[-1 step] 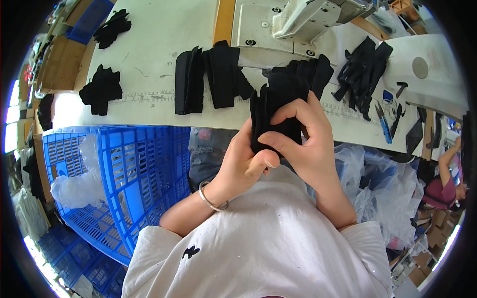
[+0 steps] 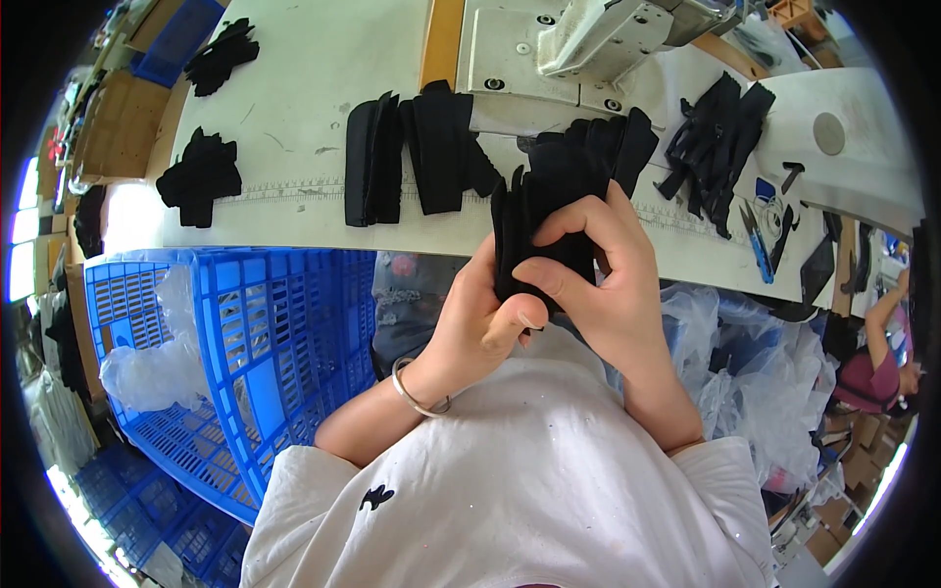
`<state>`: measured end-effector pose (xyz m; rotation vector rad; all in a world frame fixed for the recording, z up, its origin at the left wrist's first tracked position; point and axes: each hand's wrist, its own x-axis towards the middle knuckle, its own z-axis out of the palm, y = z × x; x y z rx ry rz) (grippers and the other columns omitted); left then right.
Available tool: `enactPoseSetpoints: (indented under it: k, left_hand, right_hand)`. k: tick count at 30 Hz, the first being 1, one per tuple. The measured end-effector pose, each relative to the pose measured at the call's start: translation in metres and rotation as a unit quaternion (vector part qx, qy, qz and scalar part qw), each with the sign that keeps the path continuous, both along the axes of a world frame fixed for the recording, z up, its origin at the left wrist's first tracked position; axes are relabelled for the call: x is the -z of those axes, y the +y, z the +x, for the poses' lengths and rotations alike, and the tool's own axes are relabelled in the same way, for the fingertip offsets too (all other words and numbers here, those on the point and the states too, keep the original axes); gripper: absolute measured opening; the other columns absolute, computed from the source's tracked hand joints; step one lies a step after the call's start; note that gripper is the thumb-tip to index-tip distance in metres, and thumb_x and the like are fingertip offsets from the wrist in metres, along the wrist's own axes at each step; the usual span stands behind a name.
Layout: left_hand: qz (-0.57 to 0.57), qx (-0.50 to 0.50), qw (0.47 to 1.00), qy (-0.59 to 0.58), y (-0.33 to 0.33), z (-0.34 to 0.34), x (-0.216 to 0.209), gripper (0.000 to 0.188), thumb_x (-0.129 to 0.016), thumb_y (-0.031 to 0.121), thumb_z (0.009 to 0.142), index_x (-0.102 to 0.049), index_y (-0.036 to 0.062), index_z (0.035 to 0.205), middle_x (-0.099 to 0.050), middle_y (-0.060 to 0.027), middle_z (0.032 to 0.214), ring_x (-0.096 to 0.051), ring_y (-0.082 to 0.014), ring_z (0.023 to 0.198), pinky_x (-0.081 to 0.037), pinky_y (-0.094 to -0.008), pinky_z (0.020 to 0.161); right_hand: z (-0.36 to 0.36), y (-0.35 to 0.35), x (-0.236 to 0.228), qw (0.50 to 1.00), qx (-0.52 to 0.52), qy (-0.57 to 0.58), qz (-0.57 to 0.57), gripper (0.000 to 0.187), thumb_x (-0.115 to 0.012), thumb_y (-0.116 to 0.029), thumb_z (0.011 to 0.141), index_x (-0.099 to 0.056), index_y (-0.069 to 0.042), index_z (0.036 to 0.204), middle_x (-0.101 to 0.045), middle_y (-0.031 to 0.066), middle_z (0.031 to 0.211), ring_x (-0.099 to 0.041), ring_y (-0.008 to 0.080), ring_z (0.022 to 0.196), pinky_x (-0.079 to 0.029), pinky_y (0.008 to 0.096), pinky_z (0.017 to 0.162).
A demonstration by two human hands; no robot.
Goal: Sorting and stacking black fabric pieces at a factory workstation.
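Both my hands are closed around a stack of black fabric pieces [image 2: 518,235], held upright at the table's front edge. My left hand [image 2: 477,314] wraps it from the left and below, a bangle on that wrist. From the right, my right hand [image 2: 598,260] presses its thumb and bent index finger against the layers. The stack's lower part is partly hidden by my fingers. Just beyond it lie more black strips [image 2: 635,142]. Left of my hands, two bundles of folded black pieces [image 2: 372,162] and black strips [image 2: 438,152] rest on the white table [image 2: 294,211].
A sewing machine [image 2: 608,44] stands at the back. Loose black strips [image 2: 720,137] and blue-handled scissors [image 2: 758,250] lie on the right. Two small black piles [image 2: 201,176] sit at left. A blue plastic crate [image 2: 284,343] and clear plastic bags [image 2: 755,372] flank me; another person [image 2: 872,367] is far right.
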<state>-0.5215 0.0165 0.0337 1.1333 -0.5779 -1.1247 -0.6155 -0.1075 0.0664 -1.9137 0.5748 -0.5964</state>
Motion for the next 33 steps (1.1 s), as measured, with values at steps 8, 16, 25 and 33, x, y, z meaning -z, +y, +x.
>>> enactPoseSetpoints:
  k: [8, 16, 25, 33]
  left_hand:
    - [-0.019, 0.004, 0.999, -0.039, 0.001, 0.000, 0.000, 0.083, -0.043, 0.071, 0.082, -0.041, 0.0015, 0.127, -0.059, -0.0035, 0.081, -0.054, -0.0072, 0.056, -0.038, -0.0197, 0.046]
    - [-0.021, 0.025, 0.998, -0.057, 0.005, 0.000, 0.003, 0.088, -0.036, 0.070, 0.084, -0.029, 0.0040, 0.142, -0.056, -0.0040, 0.103, -0.059, -0.0081, 0.075, -0.046, -0.0199, 0.054]
    - [-0.003, 0.001, 0.998, -0.057, 0.005, -0.003, 0.002, 0.090, -0.035, 0.072, 0.083, -0.030, 0.0028, 0.140, -0.057, -0.0033, 0.094, -0.055, -0.0061, 0.065, -0.042, -0.0187, 0.050]
    - [-0.030, -0.010, 0.998, -0.045, -0.001, 0.002, 0.000, 0.058, -0.046, 0.043, 0.099, -0.039, -0.0012, 0.137, -0.058, -0.0028, 0.088, -0.051, -0.0035, 0.063, -0.043, -0.0184, 0.050]
  right_hand:
    - [-0.001, -0.001, 0.014, 0.993, -0.006, -0.106, -0.052, 0.020, -0.064, 0.006, 0.077, -0.057, -0.002, 0.093, -0.056, 0.0076, 0.087, -0.056, 0.0217, 0.080, -0.044, 0.0297, 0.072]
    - [-0.002, 0.008, 0.005, 0.999, 0.004, -0.042, 0.009, 0.038, -0.080, -0.012, 0.073, -0.054, -0.004, 0.099, -0.052, 0.0049, 0.095, -0.056, 0.0169, 0.084, -0.045, 0.0276, 0.074]
    - [0.001, 0.015, 0.004, 0.999, 0.021, -0.034, 0.030, 0.034, -0.077, -0.013, 0.073, -0.054, -0.004, 0.098, -0.053, 0.0089, 0.094, -0.055, 0.0248, 0.087, -0.044, 0.0333, 0.078]
    - [0.004, 0.011, 0.002, 0.998, 0.012, -0.045, 0.032, 0.026, -0.069, -0.002, 0.077, -0.054, -0.004, 0.098, -0.053, 0.0104, 0.095, -0.055, 0.0254, 0.088, -0.044, 0.0332, 0.078]
